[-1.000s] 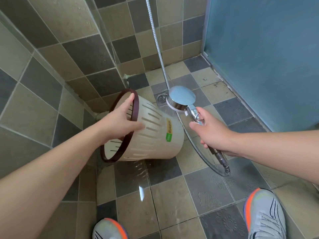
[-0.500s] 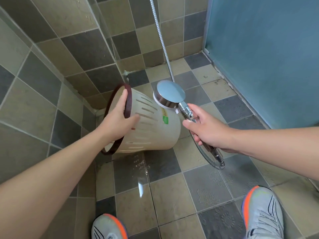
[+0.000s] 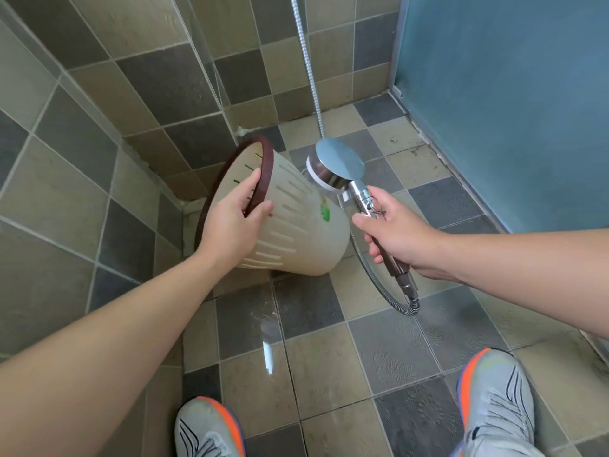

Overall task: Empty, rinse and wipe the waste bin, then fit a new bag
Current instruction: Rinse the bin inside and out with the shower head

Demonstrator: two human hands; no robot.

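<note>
A cream plastic waste bin (image 3: 306, 232) with slotted sides, a dark brown rim and a green sticker hangs tilted on its side, its mouth facing left toward the tiled wall. My left hand (image 3: 235, 222) grips the rim, thumb on the outer wall and fingers inside. My right hand (image 3: 395, 235) holds the handle of a chrome shower head (image 3: 336, 166), whose face points at the bin's side near its upper wall. A metal hose (image 3: 379, 282) loops down from the handle and another stretch runs up the back wall. I cannot tell if water flows.
Wet brown and grey floor tiles (image 3: 296, 324) lie below the bin. A tiled wall (image 3: 82, 159) closes the left, a blue frosted panel (image 3: 510, 94) the right. My two grey and orange shoes (image 3: 494, 400) stand at the bottom. A floor drain sits behind the shower head.
The bin has tipped further, its mouth turning more to the left and up. The shower head has risen and swung left, closer to the bin's side.
</note>
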